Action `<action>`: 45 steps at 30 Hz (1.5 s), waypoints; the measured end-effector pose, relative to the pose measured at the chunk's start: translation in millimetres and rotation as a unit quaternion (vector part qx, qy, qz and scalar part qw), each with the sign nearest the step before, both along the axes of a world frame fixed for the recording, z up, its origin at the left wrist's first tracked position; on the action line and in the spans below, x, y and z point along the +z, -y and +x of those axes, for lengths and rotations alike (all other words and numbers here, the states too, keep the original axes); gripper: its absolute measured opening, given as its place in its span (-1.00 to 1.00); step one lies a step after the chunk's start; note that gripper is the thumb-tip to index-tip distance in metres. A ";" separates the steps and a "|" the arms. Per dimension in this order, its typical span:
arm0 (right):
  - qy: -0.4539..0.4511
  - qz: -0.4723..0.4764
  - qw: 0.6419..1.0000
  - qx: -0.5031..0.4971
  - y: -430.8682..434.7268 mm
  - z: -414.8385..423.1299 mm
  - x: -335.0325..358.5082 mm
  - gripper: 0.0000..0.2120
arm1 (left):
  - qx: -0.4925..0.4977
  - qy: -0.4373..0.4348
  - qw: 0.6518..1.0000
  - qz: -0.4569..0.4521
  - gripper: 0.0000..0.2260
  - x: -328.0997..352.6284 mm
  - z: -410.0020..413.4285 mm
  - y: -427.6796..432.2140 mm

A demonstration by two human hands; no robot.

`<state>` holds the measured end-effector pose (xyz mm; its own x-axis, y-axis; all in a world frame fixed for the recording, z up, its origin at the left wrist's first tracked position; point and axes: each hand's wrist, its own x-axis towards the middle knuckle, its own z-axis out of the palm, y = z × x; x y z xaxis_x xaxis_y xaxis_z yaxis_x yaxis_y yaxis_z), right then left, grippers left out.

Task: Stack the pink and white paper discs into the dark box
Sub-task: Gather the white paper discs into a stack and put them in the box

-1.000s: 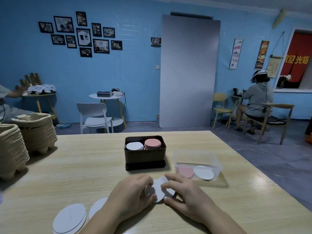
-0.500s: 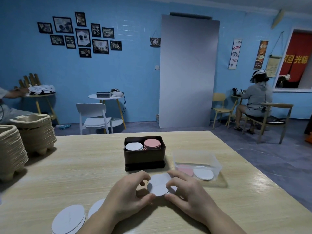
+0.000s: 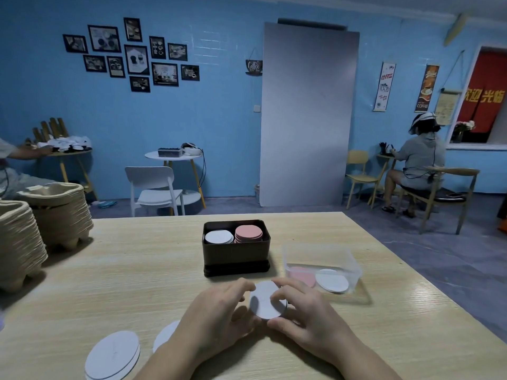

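A small stack of white discs [image 3: 264,304] is held just above the table between both hands, near the front of the dark box [image 3: 236,252]. My right hand [image 3: 307,319] pinches it with thumb below and fingers over its top edge. My left hand [image 3: 216,314] touches its left rim with curled fingers. Inside the box a white stack [image 3: 218,237] sits on the left and a pink stack [image 3: 248,233] on the right.
A clear plastic tub [image 3: 323,266] right of the box holds a pink disc [image 3: 301,276] and a white disc [image 3: 332,281]. More white disc stacks [image 3: 112,355] lie near the front left. Stacked pulp trays [image 3: 57,209] stand at the left edge.
The hands gathered the white discs off the table, squared them into a neat stack and raised it slightly toward the box.
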<state>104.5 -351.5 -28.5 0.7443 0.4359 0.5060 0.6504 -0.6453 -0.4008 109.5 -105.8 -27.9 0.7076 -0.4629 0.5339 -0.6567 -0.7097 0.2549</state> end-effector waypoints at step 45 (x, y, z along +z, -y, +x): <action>-0.063 -0.002 0.998 0.010 -80.0 7.9 1.1 -0.63 | 0.047 -0.197 0.979 0.031 -0.29 12.7 -28.9 -134.5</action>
<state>112.4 -271.5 -27.4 0.7935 0.4526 0.4069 0.6072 -0.6343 -0.4785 80.6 28.7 -15.1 0.8938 -0.4092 0.1836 -0.4473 -0.7843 0.4298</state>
